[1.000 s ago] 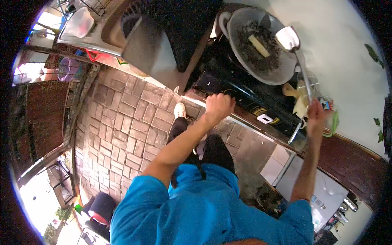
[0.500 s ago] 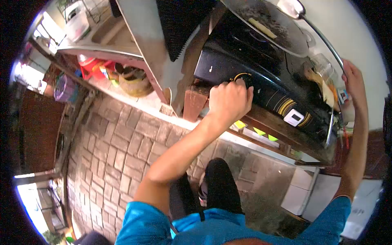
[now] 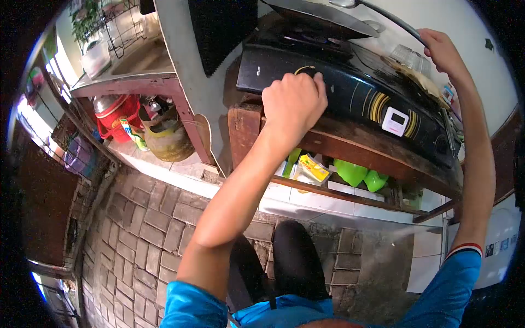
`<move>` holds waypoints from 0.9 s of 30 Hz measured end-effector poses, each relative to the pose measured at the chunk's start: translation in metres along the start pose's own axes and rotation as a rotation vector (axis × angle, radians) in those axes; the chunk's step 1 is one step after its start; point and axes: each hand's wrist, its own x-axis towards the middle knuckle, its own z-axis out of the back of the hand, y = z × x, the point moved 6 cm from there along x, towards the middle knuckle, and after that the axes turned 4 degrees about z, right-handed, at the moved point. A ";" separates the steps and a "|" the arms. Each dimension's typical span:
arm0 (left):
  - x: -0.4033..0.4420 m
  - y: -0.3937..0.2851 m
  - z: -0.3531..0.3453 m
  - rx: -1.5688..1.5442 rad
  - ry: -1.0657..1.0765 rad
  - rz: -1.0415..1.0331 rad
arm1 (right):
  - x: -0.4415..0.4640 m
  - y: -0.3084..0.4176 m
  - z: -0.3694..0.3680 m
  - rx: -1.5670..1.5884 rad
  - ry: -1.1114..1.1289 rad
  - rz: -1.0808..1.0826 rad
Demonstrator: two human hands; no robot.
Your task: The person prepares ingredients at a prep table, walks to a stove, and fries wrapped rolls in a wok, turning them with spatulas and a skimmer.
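My left hand [image 3: 295,104] is closed on the control knob [image 3: 309,71] at the front left of the black gas stove [image 3: 350,93]. Most of the knob is hidden behind its fingers. At the upper right, my right hand [image 3: 440,50] grips the long metal handle of a spatula [image 3: 391,21], whose head lies at the top edge of the view. Only the edge of the wok [image 3: 339,23] shows on the stove, its inside hidden. A white timer [image 3: 395,121] sits on the stove's front panel.
Below the stove, a wooden shelf frame [image 3: 350,150] holds a yellow packet [image 3: 313,168] and green items [image 3: 351,172]. Further left stand a gas cylinder [image 3: 167,136], a red container [image 3: 116,112] and a sink [image 3: 145,59]. A glass [image 3: 407,57] is behind the stove.
The view has tilted lower and closer to the stove front, so the wok's contents are out of sight. My left hand has reached the knob. My right hand still holds the spatula.
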 end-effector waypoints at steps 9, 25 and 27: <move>0.000 -0.001 -0.002 -0.044 -0.047 0.039 | -0.006 0.010 -0.010 -0.008 0.016 0.082; 0.004 0.004 -0.011 -0.098 -0.007 0.043 | -0.011 0.022 -0.010 -0.078 -0.040 0.187; 0.004 0.004 -0.011 -0.096 -0.007 0.023 | -0.016 0.027 -0.005 -0.085 -0.141 0.279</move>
